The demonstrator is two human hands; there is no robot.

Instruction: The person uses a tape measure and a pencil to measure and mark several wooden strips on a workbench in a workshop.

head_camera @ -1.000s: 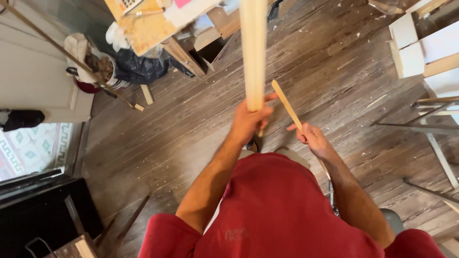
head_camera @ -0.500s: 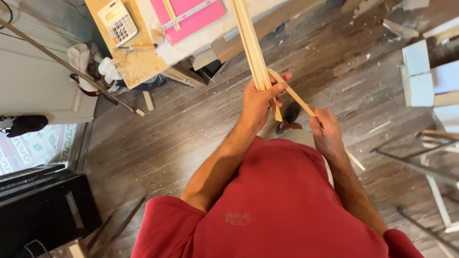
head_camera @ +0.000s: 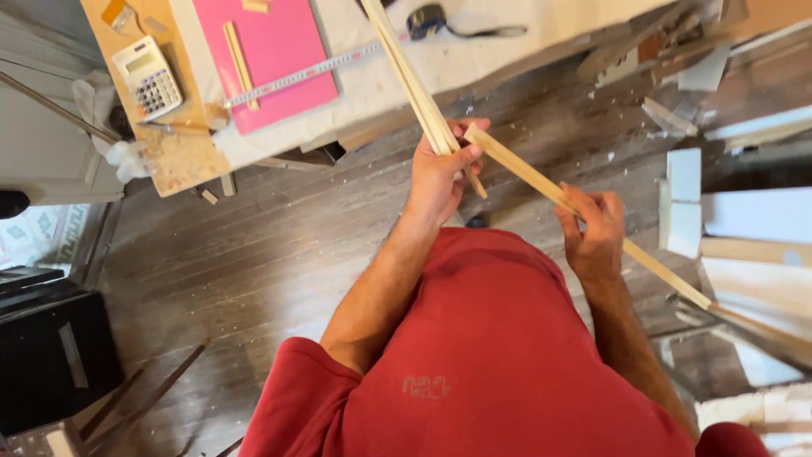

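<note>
My left hand [head_camera: 440, 173] is closed around a bundle of thin pale wooden strips [head_camera: 404, 72] that run up and away over the workbench edge. My right hand [head_camera: 596, 228] grips a single wooden strip [head_camera: 524, 173] near its middle; its far tip touches my left thumb beside the bundle, and its other end slants down to the right past my hip. Both forearms are bare and come out of a red shirt.
A workbench [head_camera: 507, 46] spans the top, carrying a pink board [head_camera: 271, 59], a metal ruler [head_camera: 296, 76], a calculator [head_camera: 148, 78] and a tape measure [head_camera: 425, 19]. White boards [head_camera: 744, 211] lean at the right. A black case [head_camera: 46, 351] sits at lower left on the dusty wood floor.
The view has tilted up, bringing more of the workbench into sight. My right hand has slid along the single strip, which now lies flatter and longer to the right. The left hand keeps the bundle.
</note>
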